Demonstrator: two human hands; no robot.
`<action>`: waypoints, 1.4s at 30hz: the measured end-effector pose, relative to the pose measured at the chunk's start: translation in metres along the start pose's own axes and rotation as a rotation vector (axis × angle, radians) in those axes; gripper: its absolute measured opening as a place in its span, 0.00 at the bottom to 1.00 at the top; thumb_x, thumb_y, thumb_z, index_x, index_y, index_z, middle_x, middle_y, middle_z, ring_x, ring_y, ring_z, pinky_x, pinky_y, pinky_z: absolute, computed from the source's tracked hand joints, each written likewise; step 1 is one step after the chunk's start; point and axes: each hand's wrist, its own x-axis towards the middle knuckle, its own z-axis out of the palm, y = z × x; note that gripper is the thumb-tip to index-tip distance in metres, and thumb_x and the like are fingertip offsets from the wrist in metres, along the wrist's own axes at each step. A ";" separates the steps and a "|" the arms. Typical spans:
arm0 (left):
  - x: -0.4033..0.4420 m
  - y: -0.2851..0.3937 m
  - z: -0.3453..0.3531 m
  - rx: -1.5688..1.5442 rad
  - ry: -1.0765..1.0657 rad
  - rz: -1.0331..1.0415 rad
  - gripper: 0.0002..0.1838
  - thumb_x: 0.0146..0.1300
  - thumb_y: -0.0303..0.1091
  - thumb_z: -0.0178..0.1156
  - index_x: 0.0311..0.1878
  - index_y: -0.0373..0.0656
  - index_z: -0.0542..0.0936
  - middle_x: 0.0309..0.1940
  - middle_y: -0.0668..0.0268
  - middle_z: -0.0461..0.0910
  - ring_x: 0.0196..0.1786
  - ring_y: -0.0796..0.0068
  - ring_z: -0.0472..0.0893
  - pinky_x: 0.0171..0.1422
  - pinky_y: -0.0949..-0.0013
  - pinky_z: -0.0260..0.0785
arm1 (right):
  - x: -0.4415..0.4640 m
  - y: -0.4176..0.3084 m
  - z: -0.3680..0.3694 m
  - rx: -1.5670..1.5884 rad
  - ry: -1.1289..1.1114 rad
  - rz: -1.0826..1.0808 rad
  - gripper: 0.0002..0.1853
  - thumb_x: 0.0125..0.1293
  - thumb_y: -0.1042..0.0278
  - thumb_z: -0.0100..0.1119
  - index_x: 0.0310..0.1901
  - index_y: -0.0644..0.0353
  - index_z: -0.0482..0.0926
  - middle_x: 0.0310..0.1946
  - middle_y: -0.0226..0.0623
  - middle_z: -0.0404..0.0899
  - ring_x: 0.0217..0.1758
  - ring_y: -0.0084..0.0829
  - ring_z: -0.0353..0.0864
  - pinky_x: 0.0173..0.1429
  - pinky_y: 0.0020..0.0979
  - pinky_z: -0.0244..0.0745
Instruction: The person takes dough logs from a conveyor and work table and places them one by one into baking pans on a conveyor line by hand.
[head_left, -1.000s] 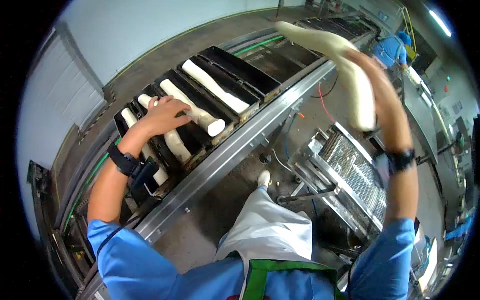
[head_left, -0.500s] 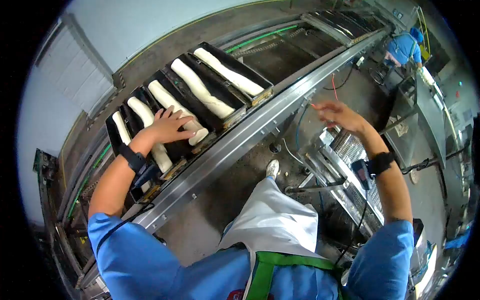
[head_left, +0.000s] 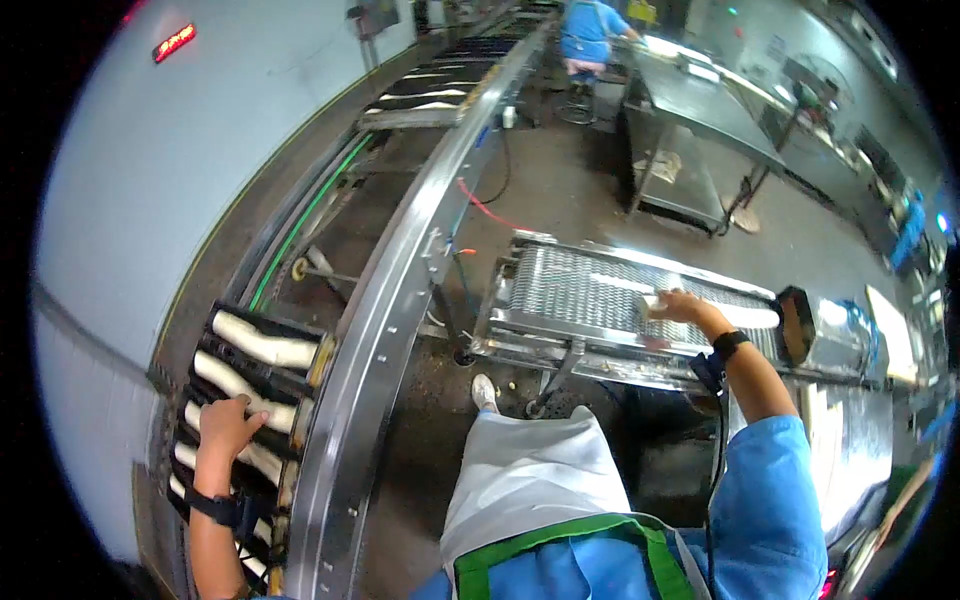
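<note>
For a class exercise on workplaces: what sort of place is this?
Probably a factory production floor, perhaps for food. Black oblong trays holding long white dough-like pieces sit beside a straight silvery metal rail; a silvery metal-mesh belt stands nearby.

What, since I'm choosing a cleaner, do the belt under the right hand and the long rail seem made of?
Belt: apparently metal mesh, shiny, judging by its glinting woven pattern. Long rail: probably steel, smooth, unpainted, given grey reflections; aluminium possible.

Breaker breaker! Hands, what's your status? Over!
Left hand at the black trays. Right hand at a white roll on the mesh belt. Nothing seen blocking that roll. Over.
</note>
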 end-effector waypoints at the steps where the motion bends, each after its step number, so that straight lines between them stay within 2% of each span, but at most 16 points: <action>1: 0.006 0.009 -0.014 -0.030 0.058 0.051 0.20 0.48 0.48 0.55 0.36 0.41 0.76 0.25 0.52 0.76 0.33 0.56 0.76 0.39 0.60 0.64 | -0.004 0.011 0.002 0.049 -0.039 -0.077 0.33 0.42 0.55 0.63 0.53 0.51 0.64 0.51 0.44 0.62 0.54 0.44 0.63 0.53 0.40 0.64; 4: 0.024 0.045 -0.043 -0.103 0.128 0.193 0.20 0.49 0.45 0.56 0.39 0.39 0.75 0.27 0.52 0.76 0.35 0.54 0.75 0.42 0.58 0.64 | -0.011 0.036 0.033 0.143 0.094 -0.240 0.36 0.40 0.57 0.64 0.54 0.51 0.60 0.47 0.45 0.66 0.52 0.42 0.65 0.53 0.38 0.65; 7: 0.037 0.115 -0.070 -0.164 0.184 0.445 0.21 0.49 0.42 0.56 0.41 0.35 0.74 0.36 0.51 0.75 0.39 0.53 0.74 0.44 0.59 0.63 | 0.000 0.028 0.057 0.143 0.474 -0.325 0.26 0.39 0.59 0.62 0.43 0.52 0.67 0.39 0.38 0.70 0.47 0.39 0.68 0.46 0.39 0.67; 10: 0.046 0.202 -0.080 -0.276 0.115 0.587 0.20 0.51 0.41 0.54 0.43 0.36 0.73 0.38 0.51 0.75 0.43 0.54 0.73 0.49 0.61 0.61 | -0.025 -0.010 0.030 -0.026 0.506 -0.257 0.15 0.50 0.64 0.53 0.41 0.55 0.71 0.42 0.36 0.67 0.49 0.39 0.65 0.50 0.48 0.60; 14: 0.056 0.321 -0.083 -0.475 0.035 0.798 0.22 0.55 0.46 0.50 0.48 0.41 0.71 0.45 0.55 0.72 0.49 0.56 0.70 0.53 0.61 0.57 | -0.025 0.014 -0.008 0.682 0.564 -0.060 0.18 0.46 0.59 0.57 0.39 0.56 0.71 0.41 0.39 0.67 0.49 0.41 0.64 0.48 0.51 0.60; 16: 0.054 0.354 -0.079 -0.491 -0.067 0.848 0.22 0.56 0.46 0.50 0.49 0.42 0.71 0.47 0.56 0.71 0.50 0.58 0.69 0.55 0.62 0.56 | -0.029 0.069 -0.017 0.819 0.998 -0.173 0.20 0.41 0.62 0.59 0.38 0.59 0.70 0.35 0.41 0.70 0.42 0.40 0.69 0.43 0.38 0.67; 19: 0.057 0.383 -0.054 -0.433 -0.052 1.015 0.21 0.55 0.45 0.50 0.48 0.42 0.71 0.47 0.57 0.71 0.51 0.58 0.67 0.55 0.62 0.55 | -0.134 0.150 -0.034 1.502 1.019 -0.189 0.16 0.46 0.68 0.58 0.39 0.63 0.71 0.35 0.36 0.71 0.38 0.27 0.71 0.42 0.28 0.69; 20: 0.058 0.392 -0.050 -0.404 -0.063 1.060 0.21 0.55 0.45 0.50 0.48 0.41 0.71 0.47 0.57 0.71 0.51 0.59 0.67 0.55 0.63 0.55 | -0.178 0.167 -0.037 1.491 0.898 0.130 0.16 0.50 0.67 0.57 0.40 0.64 0.70 0.33 0.37 0.72 0.40 0.28 0.72 0.45 0.27 0.69; 21: 0.056 0.403 -0.048 -0.425 -0.170 1.071 0.22 0.55 0.45 0.51 0.49 0.41 0.70 0.52 0.57 0.66 0.56 0.59 0.63 0.58 0.61 0.51 | -0.209 0.186 -0.020 1.459 0.973 -0.052 0.17 0.53 0.66 0.55 0.43 0.64 0.68 0.34 0.38 0.73 0.42 0.29 0.72 0.48 0.29 0.69; 22: 0.055 0.412 -0.043 -0.417 -0.181 1.097 0.22 0.55 0.45 0.51 0.49 0.41 0.70 0.52 0.57 0.66 0.56 0.59 0.63 0.58 0.61 0.51 | -0.243 0.212 0.005 1.224 0.951 0.128 0.22 0.52 0.67 0.57 0.49 0.61 0.65 0.41 0.38 0.71 0.47 0.30 0.69 0.51 0.30 0.68; 23: 0.053 0.421 -0.037 -0.370 -0.101 1.110 0.22 0.54 0.44 0.51 0.50 0.41 0.70 0.54 0.56 0.63 0.58 0.59 0.59 0.60 0.60 0.48 | -0.281 0.198 0.004 1.563 1.121 -0.081 0.26 0.51 0.72 0.57 0.53 0.58 0.61 0.47 0.37 0.67 0.52 0.32 0.66 0.55 0.33 0.66; 27: 0.046 0.458 -0.016 -0.273 0.044 1.175 0.25 0.53 0.43 0.52 0.54 0.43 0.65 0.60 0.55 0.53 0.64 0.58 0.48 0.63 0.54 0.39 | -0.396 0.208 0.087 1.620 0.857 0.401 0.38 0.44 0.51 0.64 0.55 0.57 0.59 0.50 0.42 0.63 0.53 0.36 0.63 0.56 0.35 0.63; 30: 0.037 0.486 -0.005 -0.238 0.129 1.199 0.29 0.52 0.42 0.53 0.58 0.45 0.60 0.62 0.55 0.49 0.65 0.57 0.46 0.63 0.53 0.39 | -0.429 0.213 0.169 0.872 0.525 0.997 0.34 0.46 0.55 0.62 0.54 0.59 0.61 0.52 0.43 0.63 0.55 0.41 0.63 0.55 0.37 0.61; 32: 0.039 0.503 0.011 -0.241 0.255 1.186 0.31 0.52 0.42 0.54 0.59 0.47 0.57 0.62 0.56 0.47 0.65 0.56 0.45 0.63 0.52 0.39 | -0.434 0.215 0.208 0.622 0.607 0.934 0.37 0.42 0.50 0.64 0.54 0.53 0.62 0.55 0.44 0.59 0.57 0.44 0.59 0.57 0.44 0.58; 35: 0.052 0.524 0.026 -0.221 0.398 1.080 0.30 0.55 0.46 0.49 0.61 0.50 0.56 0.63 0.58 0.46 0.65 0.57 0.43 0.63 0.51 0.39 | -0.416 0.207 0.199 0.351 0.349 1.080 0.37 0.40 0.51 0.65 0.55 0.42 0.61 0.56 0.40 0.58 0.59 0.43 0.56 0.55 0.54 0.52; 42: 0.096 0.544 0.051 -0.267 0.712 0.814 0.25 0.59 0.46 0.43 0.60 0.51 0.58 0.64 0.63 0.46 0.65 0.59 0.45 0.62 0.50 0.41 | -0.392 0.218 0.176 0.288 0.234 1.081 0.36 0.42 0.43 0.60 0.54 0.40 0.61 0.43 0.44 0.64 0.50 0.41 0.64 0.47 0.42 0.62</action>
